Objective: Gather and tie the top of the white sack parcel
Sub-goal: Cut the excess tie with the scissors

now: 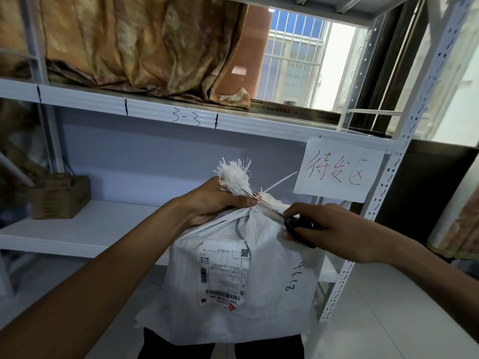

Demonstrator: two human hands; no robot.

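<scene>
The white sack parcel (241, 281) stands upright in front of the metal shelving, close to the front edge of the lower shelf (85, 234) and apparently propped against the person's legs, its shipping label (224, 275) facing us. Its top is already drawn into a tight neck (245, 211), and above that the frayed tuft (234, 177) sticks up and leans a little to the left. The left hand (215, 203) is closed in a fist around the base of that tuft, holding it taut. The right hand (326, 231) comes in from the right, fingers curled through the black handles of a pair of scissors (290, 220) whose blades run up-left, across the neck, towards the left thumb. A thin white tie end (281, 181) juts out up-right. So the line that matters is the blades lying crosswise to the tuft's upright axis, just beside the left hand; I would judge the next cut needs care for those knuckles.
</scene>
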